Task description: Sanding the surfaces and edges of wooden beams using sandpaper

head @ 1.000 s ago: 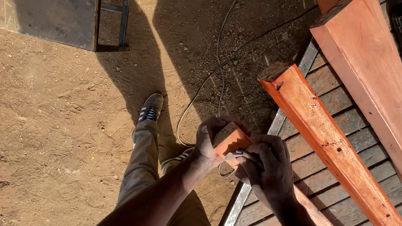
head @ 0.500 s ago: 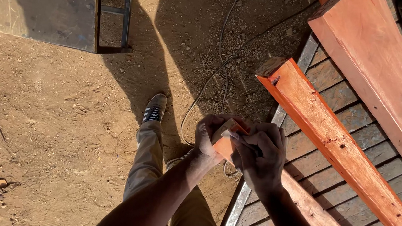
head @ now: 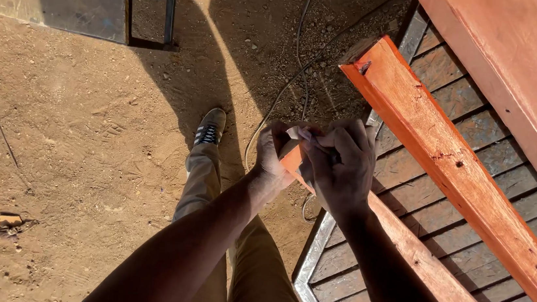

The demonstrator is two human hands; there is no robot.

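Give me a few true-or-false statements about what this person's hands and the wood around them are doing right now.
1. Both hands meet at the near end of a reddish wooden plank. True.
2. The left hand holds a hammer. False: no hammer shows; it cups the plank's end.
3. The right hand presses a small pale piece against the plank's end. True.
4. The planks lie on a slatted metal-framed rack. True.
5. The ground is green grass. False: it is bare sandy dirt.
6. A cable lies on the ground. True.
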